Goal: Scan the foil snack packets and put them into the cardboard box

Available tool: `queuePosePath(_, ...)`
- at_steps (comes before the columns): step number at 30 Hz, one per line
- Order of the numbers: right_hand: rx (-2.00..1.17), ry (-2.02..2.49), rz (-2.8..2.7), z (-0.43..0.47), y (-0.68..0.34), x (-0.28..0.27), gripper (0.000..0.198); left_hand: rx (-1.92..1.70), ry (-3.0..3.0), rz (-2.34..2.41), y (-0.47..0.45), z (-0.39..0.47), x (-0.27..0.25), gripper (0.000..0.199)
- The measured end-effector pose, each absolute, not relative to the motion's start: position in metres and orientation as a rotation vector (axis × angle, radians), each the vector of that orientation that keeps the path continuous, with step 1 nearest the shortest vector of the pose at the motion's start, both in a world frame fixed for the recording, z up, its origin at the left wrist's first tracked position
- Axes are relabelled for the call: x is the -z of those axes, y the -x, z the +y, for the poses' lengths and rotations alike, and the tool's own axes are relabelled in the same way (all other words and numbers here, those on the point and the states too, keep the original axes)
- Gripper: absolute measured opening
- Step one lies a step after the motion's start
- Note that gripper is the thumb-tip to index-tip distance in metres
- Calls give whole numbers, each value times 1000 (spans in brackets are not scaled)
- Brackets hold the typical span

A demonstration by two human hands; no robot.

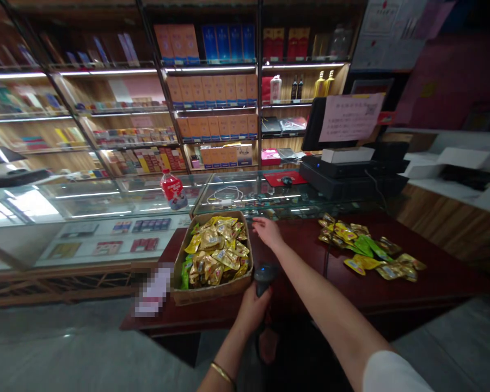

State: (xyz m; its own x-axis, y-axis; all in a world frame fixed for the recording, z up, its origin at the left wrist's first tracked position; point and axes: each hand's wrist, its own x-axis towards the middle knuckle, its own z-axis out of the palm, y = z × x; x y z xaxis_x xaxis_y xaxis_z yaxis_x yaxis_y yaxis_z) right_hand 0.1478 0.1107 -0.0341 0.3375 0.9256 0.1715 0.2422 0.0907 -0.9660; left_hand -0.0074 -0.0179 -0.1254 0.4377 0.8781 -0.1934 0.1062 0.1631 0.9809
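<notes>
My left hand (255,305) is wrapped round the handle of a dark handheld barcode scanner (265,273), just off the box's near right corner. To the right of the box my right hand (268,233) is stretched out over the table, fingers apart and pointing left. I see nothing in it. The open cardboard box (212,294) is filled with small gold and yellow snack packets (216,250), with some green ones at its left side. A loose pile of similar packets (363,247) lies on the right part of the table.
The dark red table (298,277) abuts a glass display counter (245,204). On the counter stand a red-labelled bottle (173,190), a white cable (226,196) and a monitor with a paper sheet (345,122). Stocked shelves (212,68) line the back wall.
</notes>
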Motion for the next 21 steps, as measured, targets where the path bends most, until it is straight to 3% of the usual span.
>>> queuePosePath(3,-326,1741,-1063,61,-225,54,34,-708,-1307,939,7,-18,128,41)
queuePosePath(6,-117,1918,-1099,24,-291,78,46,-707,-1301,950,6,-19,127,48)
queuePosePath(12,507,2511,-1494,25,-340,119,58,-716,-1292,962,7,-20,123,52)
queuePosePath(17,605,2364,-1610,20,-305,132,50,-726,-1289,960,9,-19,124,53)
queuePosePath(21,448,2026,-1763,-3,-260,143,43,-720,-1294,939,9,-20,123,48)
